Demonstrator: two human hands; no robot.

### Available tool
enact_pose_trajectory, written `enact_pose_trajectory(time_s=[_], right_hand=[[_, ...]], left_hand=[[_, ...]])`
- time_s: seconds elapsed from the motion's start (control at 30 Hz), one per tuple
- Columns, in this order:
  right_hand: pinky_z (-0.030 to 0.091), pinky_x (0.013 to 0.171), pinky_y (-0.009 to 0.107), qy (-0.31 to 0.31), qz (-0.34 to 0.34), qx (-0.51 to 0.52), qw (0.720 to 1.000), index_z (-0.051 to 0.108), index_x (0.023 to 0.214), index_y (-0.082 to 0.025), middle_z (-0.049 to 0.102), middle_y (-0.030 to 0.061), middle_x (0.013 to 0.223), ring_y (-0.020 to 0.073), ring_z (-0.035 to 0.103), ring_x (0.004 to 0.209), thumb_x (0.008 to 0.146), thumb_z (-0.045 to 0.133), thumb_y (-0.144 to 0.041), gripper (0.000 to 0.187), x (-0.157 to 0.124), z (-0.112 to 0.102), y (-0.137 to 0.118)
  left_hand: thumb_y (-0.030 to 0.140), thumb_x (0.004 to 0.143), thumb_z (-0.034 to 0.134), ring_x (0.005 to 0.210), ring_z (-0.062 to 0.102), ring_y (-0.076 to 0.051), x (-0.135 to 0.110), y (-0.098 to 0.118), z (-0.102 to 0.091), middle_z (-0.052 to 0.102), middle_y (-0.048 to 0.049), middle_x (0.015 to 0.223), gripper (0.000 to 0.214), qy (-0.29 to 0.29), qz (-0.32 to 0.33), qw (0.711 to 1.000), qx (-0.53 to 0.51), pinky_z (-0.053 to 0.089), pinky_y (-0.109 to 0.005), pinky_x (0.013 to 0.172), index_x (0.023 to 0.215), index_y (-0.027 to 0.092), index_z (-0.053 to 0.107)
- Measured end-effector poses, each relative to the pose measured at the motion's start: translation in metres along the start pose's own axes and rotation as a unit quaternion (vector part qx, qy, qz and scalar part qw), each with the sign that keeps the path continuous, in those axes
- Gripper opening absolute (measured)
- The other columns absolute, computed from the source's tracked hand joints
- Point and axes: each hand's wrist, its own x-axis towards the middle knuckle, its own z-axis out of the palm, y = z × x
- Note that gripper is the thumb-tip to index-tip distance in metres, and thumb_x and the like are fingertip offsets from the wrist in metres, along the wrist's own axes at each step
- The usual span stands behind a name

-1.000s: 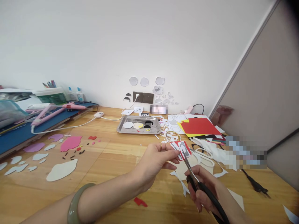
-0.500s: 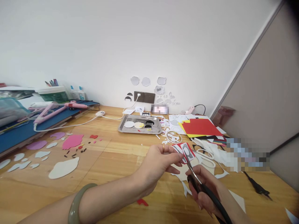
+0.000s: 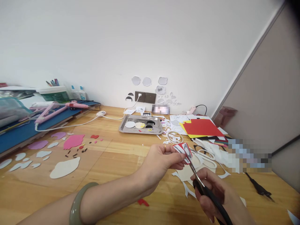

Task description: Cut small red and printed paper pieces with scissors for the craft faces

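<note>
Between the thumb and fingers of my left hand point(image 3: 161, 161) is a small red sheet point(image 3: 190, 147) with white paper bearing grey printed shapes on top. My right hand point(image 3: 212, 190) grips black-handled scissors point(image 3: 199, 182). Their blade tips touch the near edge of the sheet, by the grey ring-like shape. Whether the blades are closed on the sheet I cannot tell. Beneath both hands lie a cream sheet point(image 3: 185, 175) and white paper scraps point(image 3: 188, 189). A red scrap point(image 3: 142, 202) lies below my left wrist.
A metal tray point(image 3: 122, 128) with cut shapes stands at the back. Coloured sheets point(image 3: 203, 128) are stacked to its right, near a tape roll point(image 3: 174, 137). Cut pieces, including a pink one point(image 3: 73, 142), lie left. A white cable point(image 3: 67, 127) crosses the back left.
My right hand and the scissors have shifted slightly right and down. The red sheet has turned a little in my left hand, and less of its right side shows.
</note>
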Motion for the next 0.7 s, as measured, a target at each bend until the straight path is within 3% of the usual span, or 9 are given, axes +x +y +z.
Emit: enact_pose_trajectory(time_s=[0.1, 0.2, 0.43, 0.7], right_hand=[[0.033, 0.046, 0.023, 0.023, -0.043, -0.009, 0.999, 0.049, 0.084, -0.027, 0.045, -0.0033, 0.062, 0.0126, 0.037, 0.051, 0.064, 0.052, -0.064, 0.041, -0.006, 0.004, -0.008], [0.036, 0.052, 0.026, 0.054, -0.043, -0.007, 0.998, 0.052, 0.085, -0.029, 0.047, -0.0011, 0.066, 0.0167, 0.043, 0.059, 0.065, 0.052, -0.061, 0.038, -0.008, 0.005, -0.014], [0.027, 0.04, 0.021, 0.006, -0.003, -0.025, 1.0, 0.046, 0.08, -0.026, 0.042, -0.0056, 0.057, 0.0102, 0.029, 0.046, 0.061, 0.052, -0.066, 0.045, -0.004, -0.001, -0.01], [0.023, 0.029, 0.014, 0.028, 0.041, 0.016, 0.999, 0.041, 0.076, -0.025, 0.033, -0.0112, 0.05, 0.0036, 0.02, 0.035, 0.059, 0.06, -0.06, 0.043, -0.004, -0.002, -0.005]], left_hand=[[0.021, 0.067, 0.064, 0.058, 0.053, -0.005, 0.0, -0.001, -0.001, 0.061, -0.0014, 0.063, 0.011, 0.01, 0.003, 1.0, 0.001, 0.043, -0.015, 0.058, 0.066, 0.01, 0.064], [0.022, 0.067, 0.064, 0.058, 0.053, -0.006, 0.002, -0.001, -0.003, 0.061, -0.0017, 0.064, 0.012, 0.025, 0.008, 1.0, 0.009, 0.043, -0.015, 0.058, 0.066, 0.01, 0.063], [0.025, 0.066, 0.066, 0.059, 0.053, -0.006, 0.003, 0.002, -0.005, 0.061, -0.0027, 0.064, 0.016, 0.017, 0.008, 1.0, 0.017, 0.044, -0.017, 0.06, 0.069, 0.009, 0.064], [0.023, 0.069, 0.063, 0.061, 0.054, -0.006, 0.005, 0.004, -0.005, 0.062, -0.0031, 0.068, 0.013, -0.005, 0.013, 1.0, 0.02, 0.044, -0.017, 0.061, 0.067, 0.01, 0.063]])
